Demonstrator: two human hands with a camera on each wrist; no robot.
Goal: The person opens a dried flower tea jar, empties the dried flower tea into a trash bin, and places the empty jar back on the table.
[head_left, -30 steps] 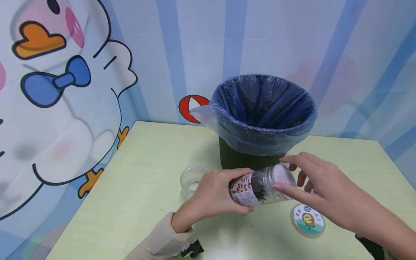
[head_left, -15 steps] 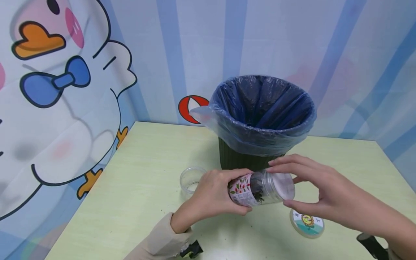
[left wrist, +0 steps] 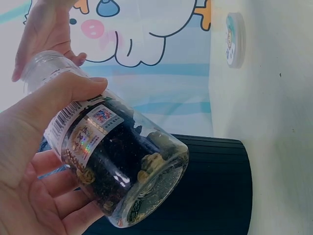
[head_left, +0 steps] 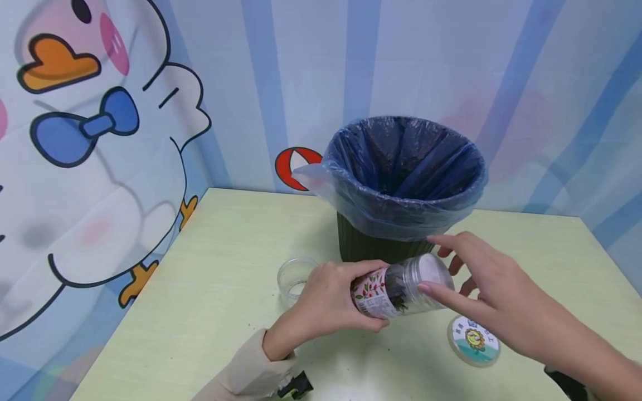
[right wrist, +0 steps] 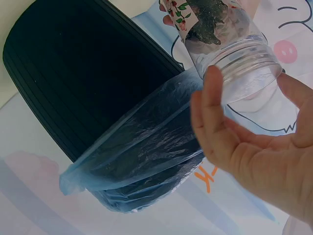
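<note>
A clear plastic jar with a flowered label lies tilted on its side in mid-air over the table. My left hand grips it round the body. Dark dried pieces and a few yellow-brown lumps show through the jar wall in the left wrist view. Its ridged neck points right, and the end there looks pale. Beside that end is my right hand, fingers spread and loosely bent. The thumb tip overlaps the neck end in the head view, while the index finger reaches past it.
A dark bin lined with a blue plastic bag stands behind the jar. Left of it is a small clear round container. A round lid with a sunflower print lies on the table at right. Dark crumbs are scattered about.
My right hand's fingers came left onto the neck half a second ago, then drew back off its top, and the thumb moved up. My left hand holds the jar almost still.
</note>
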